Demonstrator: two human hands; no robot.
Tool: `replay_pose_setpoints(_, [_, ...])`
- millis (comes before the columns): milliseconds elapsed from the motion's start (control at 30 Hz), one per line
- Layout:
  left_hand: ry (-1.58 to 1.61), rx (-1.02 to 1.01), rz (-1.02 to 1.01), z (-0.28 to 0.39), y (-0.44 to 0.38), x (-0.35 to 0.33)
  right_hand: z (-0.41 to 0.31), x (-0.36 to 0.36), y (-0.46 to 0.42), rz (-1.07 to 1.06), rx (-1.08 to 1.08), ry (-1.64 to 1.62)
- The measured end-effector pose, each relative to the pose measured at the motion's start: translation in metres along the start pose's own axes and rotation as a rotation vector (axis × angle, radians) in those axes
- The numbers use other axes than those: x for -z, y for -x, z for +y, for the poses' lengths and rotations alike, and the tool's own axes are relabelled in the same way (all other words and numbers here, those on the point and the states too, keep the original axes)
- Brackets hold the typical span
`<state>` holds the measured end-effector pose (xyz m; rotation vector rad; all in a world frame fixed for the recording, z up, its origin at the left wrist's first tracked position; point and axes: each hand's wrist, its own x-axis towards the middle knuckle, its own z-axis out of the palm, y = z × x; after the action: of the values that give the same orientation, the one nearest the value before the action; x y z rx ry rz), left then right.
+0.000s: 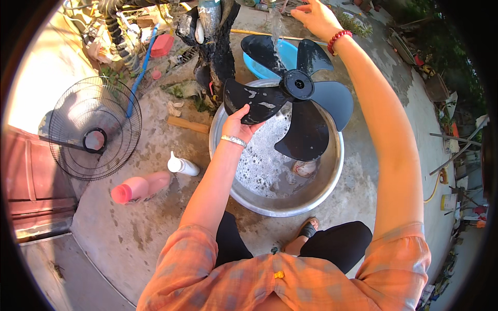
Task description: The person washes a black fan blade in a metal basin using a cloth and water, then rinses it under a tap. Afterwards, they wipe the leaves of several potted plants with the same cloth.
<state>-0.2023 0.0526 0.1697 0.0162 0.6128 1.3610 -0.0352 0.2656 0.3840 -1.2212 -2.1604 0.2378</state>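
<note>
My left hand (242,126) grips one blade of a black plastic fan blade assembly (298,84), thumb on top, with bits of foam on that blade. Water (275,31) runs from a tap (271,3) at the top edge onto the upper blades. My right hand (313,17) is raised beside the running water, fingers apart, with nothing in it. Beneath the fan blades stands a wide metal basin (288,213) of soapy water, where a wet, crumpled whitish thing (304,168) lies partly under the water. A blue plastic basin (260,70) shows behind the blades.
On the concrete to the left are a white bottle (186,167), a pink bottle (142,187) and a wooden strip (188,124). A black wire fan guard (94,171) leans near a reddish panel (39,175). A charred-looking trunk (218,58) stands behind the metal basin.
</note>
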Motion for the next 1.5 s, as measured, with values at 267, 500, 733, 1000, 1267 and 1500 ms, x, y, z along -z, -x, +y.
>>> replay_pose_setpoints(267, [0.106,0.099,0.022,-0.025,-0.014,0.002,0.073,-0.028,0.128,-0.403,-0.294,0.314])
replay_pose_setpoints(500, [0.161,0.175,-0.073,-0.054,-0.034,0.02,0.077,-0.019,0.121,-0.56,-0.343,0.593])
replay_pose_setpoints(733, [0.143,0.231,-0.149,-0.063,-0.042,0.037,0.092,-0.004,0.118,-0.77,-0.558,0.48])
replay_pose_setpoints(1000, [0.234,0.061,0.067,-0.053,-0.072,0.033,0.104,-0.018,0.139,-0.76,-0.559,0.336])
replay_pose_setpoints(1267, [0.205,0.046,0.057,-0.044,-0.06,0.016,0.085,-0.018,0.138,-0.521,-0.611,0.608])
replay_pose_setpoints(1500, [0.074,0.09,0.094,-0.04,-0.052,0.018,0.097,0.017,0.136,-0.449,-0.452,0.731])
